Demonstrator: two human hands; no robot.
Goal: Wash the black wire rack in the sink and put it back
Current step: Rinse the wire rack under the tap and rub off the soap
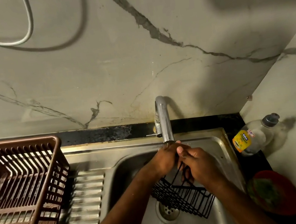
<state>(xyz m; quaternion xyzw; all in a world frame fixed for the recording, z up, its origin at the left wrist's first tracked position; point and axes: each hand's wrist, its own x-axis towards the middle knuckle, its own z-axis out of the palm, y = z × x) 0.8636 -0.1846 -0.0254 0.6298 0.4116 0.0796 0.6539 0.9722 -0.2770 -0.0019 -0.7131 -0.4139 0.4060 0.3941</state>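
Both hands, left hand (pixel 164 159) and right hand (pixel 197 163), grip black wire rack (pixel 183 196) under chrome tap (pixel 164 122) at 12 o'clock; rotate rack, rinse every wire.

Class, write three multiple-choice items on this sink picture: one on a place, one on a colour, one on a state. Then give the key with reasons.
1. Where is the black wire rack?
A. in the steel sink
B. in the brown plastic slatted basket
C. on the wall

2. What colour is the label on the clear plastic soap bottle?
A. blue
B. yellow
C. pink

3. What are the left hand and right hand doing?
A. hanging idle
B. pressing the wall
C. gripping the rack under the chrome tap

Key: A, the rack sits over the drain; B, the label is yellow; C, fingers curl on its wires.
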